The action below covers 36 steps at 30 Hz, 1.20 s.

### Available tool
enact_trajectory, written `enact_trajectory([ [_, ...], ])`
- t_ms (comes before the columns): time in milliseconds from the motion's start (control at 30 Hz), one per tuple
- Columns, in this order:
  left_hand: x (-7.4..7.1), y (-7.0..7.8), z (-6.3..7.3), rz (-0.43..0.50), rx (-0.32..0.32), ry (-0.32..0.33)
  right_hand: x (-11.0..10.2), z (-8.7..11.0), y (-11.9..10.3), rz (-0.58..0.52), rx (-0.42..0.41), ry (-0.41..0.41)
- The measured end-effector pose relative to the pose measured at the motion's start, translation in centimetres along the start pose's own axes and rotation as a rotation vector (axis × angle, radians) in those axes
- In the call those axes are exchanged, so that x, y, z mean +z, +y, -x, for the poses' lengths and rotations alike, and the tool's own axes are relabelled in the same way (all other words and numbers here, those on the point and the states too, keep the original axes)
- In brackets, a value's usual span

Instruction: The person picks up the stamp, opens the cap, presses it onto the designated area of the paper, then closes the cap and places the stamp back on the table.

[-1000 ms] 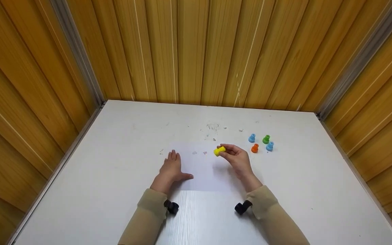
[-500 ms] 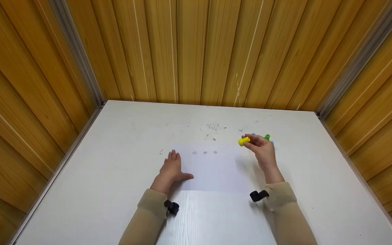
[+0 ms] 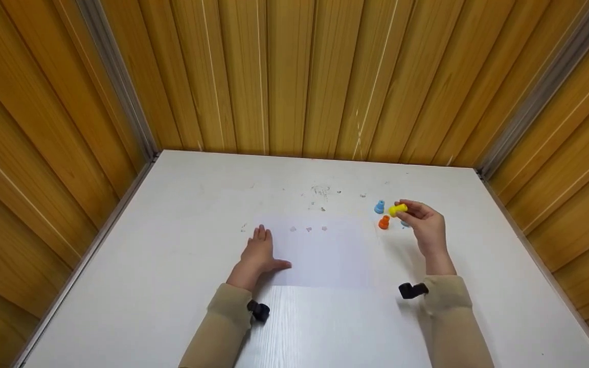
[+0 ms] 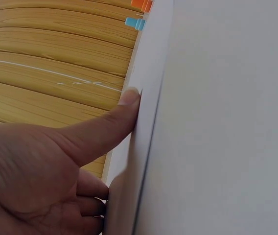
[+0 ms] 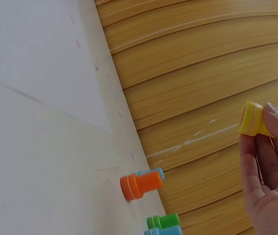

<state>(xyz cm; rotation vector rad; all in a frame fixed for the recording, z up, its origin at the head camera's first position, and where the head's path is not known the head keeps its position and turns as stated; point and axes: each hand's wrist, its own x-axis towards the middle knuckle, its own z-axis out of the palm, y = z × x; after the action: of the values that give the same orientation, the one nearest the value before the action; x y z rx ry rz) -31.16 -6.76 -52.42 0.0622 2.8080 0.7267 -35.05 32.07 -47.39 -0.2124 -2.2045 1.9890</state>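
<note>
My right hand (image 3: 429, 228) pinches a yellow toy stamp (image 3: 398, 209) between thumb and fingers, above the table. In the right wrist view the stamp's wide end faces left. Just left of and below that hand stand an orange stamp (image 3: 384, 222) and a blue stamp (image 3: 380, 207). A second blue stamp (image 3: 405, 223) is partly hidden behind the hand; a green stamp (image 5: 163, 221) shows only in the right wrist view. My left hand (image 3: 258, 254) rests with straight fingers and spread thumb on the left edge of a white paper sheet (image 3: 325, 260). Three small printed marks (image 3: 309, 229) run along its upper part.
The white tabletop (image 3: 172, 214) carries dark smudges (image 3: 320, 190) beyond the paper. Wood-patterned panels (image 3: 284, 76) enclose the table at the back and both sides. A black wrist camera (image 3: 412, 290) sits at the right cuff, another at the left.
My right hand has moved from over the paper rightward to the standing stamps, still holding the yellow stamp. The third mark on the paper is now uncovered. My left hand stays put.
</note>
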Motion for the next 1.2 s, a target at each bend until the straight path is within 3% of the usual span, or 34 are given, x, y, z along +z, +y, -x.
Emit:
enact_trajectory([
  [100,0.0,0.0,0.0,0.005,0.002,0.001,-1.0,-0.3,0.2,0.044,0.016,0.005],
  [333,-0.1,-0.1,0.0,0.002,0.019,0.005,-3.8,-1.3,1.2,0.258,0.069,0.002],
  [600,-0.1,-0.1,0.2,-0.007,0.036,0.007,-5.7,-1.8,3.0,0.410,0.119,-0.047],
  [867,-0.1,-0.1,0.1,0.014,0.017,-0.003,-5.9,-2.4,4.1,0.419,0.212,-0.089],
  [1200,-0.1,0.0,0.2,0.024,0.012,-0.005,-5.8,-2.5,4.6,0.395,0.236,-0.107],
])
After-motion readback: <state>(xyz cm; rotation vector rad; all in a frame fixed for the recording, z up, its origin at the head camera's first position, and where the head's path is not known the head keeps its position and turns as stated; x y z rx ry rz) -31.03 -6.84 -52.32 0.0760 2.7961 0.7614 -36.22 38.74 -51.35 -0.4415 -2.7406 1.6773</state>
